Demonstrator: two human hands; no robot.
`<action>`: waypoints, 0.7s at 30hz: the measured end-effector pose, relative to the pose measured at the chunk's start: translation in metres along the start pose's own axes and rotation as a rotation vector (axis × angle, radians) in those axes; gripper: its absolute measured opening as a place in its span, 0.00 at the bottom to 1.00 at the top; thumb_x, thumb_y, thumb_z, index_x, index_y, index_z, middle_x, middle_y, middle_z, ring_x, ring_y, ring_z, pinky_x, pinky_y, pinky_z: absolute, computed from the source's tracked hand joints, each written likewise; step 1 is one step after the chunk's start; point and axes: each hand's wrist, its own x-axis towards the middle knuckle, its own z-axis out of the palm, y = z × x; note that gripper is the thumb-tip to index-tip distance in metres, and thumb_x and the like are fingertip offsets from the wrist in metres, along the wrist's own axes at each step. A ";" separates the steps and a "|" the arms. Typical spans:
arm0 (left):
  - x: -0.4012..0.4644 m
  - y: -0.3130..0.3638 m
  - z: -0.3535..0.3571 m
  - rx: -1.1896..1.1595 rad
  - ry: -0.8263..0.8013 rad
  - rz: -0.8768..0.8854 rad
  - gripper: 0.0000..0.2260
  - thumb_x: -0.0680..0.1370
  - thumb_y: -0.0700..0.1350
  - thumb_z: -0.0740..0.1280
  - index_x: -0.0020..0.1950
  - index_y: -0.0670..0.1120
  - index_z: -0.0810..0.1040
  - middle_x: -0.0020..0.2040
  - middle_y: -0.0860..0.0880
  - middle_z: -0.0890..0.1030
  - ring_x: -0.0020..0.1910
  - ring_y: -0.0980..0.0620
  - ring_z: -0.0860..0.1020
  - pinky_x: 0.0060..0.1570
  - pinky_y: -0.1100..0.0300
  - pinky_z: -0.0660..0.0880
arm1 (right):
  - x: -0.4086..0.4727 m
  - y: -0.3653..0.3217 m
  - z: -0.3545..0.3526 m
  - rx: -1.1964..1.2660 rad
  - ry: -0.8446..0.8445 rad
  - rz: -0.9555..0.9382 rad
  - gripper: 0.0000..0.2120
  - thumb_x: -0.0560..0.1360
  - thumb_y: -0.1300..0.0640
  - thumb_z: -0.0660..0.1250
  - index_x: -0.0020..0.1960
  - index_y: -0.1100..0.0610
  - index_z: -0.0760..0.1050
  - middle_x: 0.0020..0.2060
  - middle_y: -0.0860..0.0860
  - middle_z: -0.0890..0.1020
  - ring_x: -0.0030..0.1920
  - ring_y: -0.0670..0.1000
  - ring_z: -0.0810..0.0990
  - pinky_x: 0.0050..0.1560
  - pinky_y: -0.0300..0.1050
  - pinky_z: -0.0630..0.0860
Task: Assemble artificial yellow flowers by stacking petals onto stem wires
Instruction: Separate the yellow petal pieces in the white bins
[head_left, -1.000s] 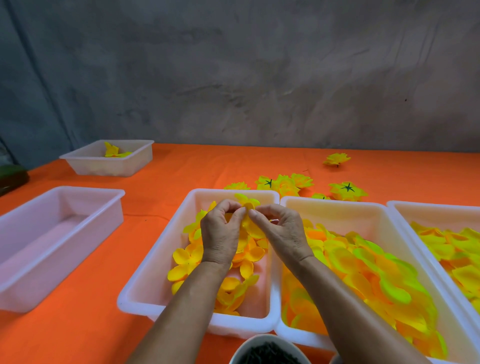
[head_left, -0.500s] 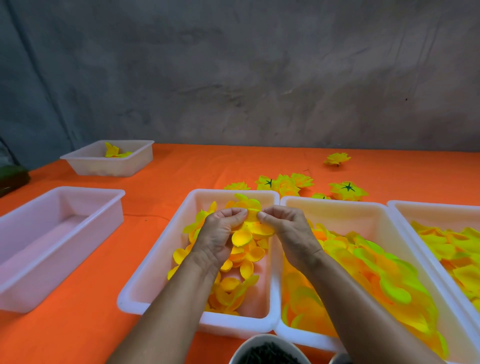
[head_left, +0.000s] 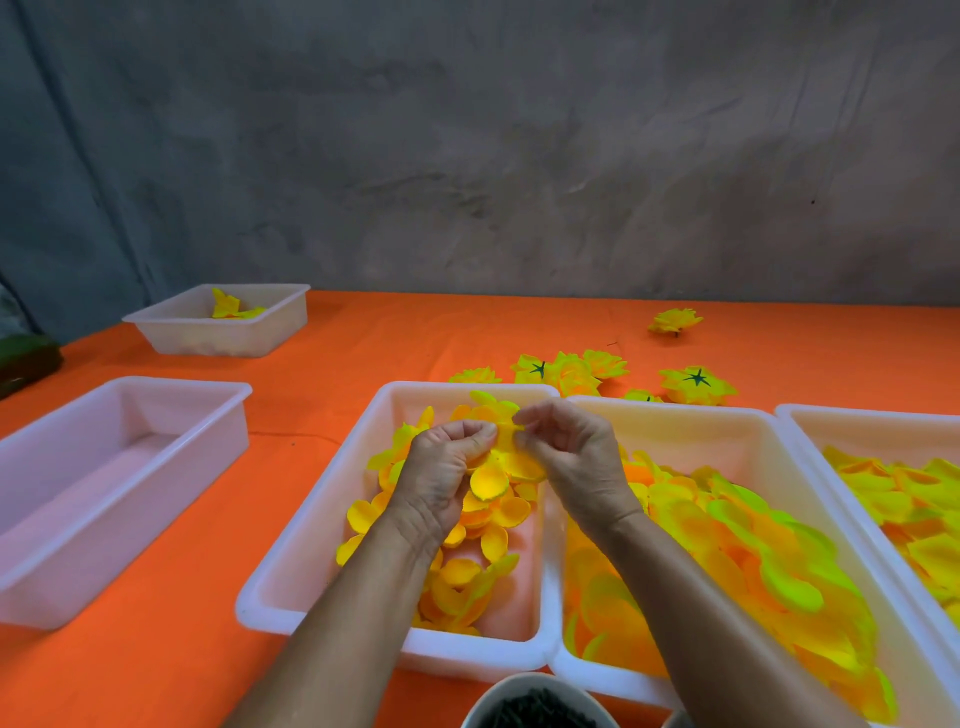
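Observation:
Over a white tray (head_left: 311, 525) of small yellow petals, my left hand (head_left: 441, 478) and my right hand (head_left: 566, 457) both pinch a yellow petal piece (head_left: 501, 462) held between them. One cupped petal of that piece hangs below my left thumb. Any stem wire is hidden by my fingers. Loose petals (head_left: 483, 566) fill the tray under my hands. To its right stands a second tray (head_left: 675, 415) heaped with larger yellow-green petals. Finished yellow flowers (head_left: 571, 371) lie on the orange table behind the trays.
A third petal tray (head_left: 857, 415) is at the far right. An empty white tray (head_left: 124, 467) sits on the left, and a smaller one (head_left: 218, 325) holding a flower stands at the back left. A bowl of dark pieces (head_left: 540, 709) is at the bottom edge.
Both hands have dropped slightly toward the tray, and the right hand has turned and lifted its fingers at the petal piece. The petal piece has spread open between them.

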 end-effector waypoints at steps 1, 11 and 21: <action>0.000 -0.001 0.000 0.051 0.021 0.034 0.06 0.74 0.34 0.67 0.38 0.41 0.77 0.29 0.48 0.78 0.30 0.52 0.73 0.33 0.61 0.72 | 0.000 0.001 0.001 -0.097 0.023 -0.032 0.15 0.69 0.76 0.67 0.39 0.56 0.78 0.34 0.49 0.78 0.33 0.41 0.74 0.38 0.32 0.71; -0.001 -0.009 0.000 0.452 -0.001 0.416 0.07 0.72 0.36 0.71 0.36 0.46 0.79 0.33 0.53 0.78 0.33 0.62 0.73 0.37 0.69 0.71 | 0.002 0.005 -0.001 -0.575 0.135 -0.290 0.05 0.65 0.71 0.73 0.38 0.63 0.80 0.35 0.52 0.79 0.34 0.54 0.77 0.37 0.34 0.70; -0.001 -0.007 0.002 0.313 0.060 0.038 0.11 0.78 0.52 0.64 0.40 0.46 0.72 0.34 0.47 0.68 0.35 0.50 0.68 0.35 0.57 0.70 | -0.004 0.000 0.007 -0.746 0.023 -0.336 0.05 0.74 0.65 0.67 0.41 0.66 0.78 0.38 0.61 0.79 0.37 0.63 0.77 0.39 0.58 0.73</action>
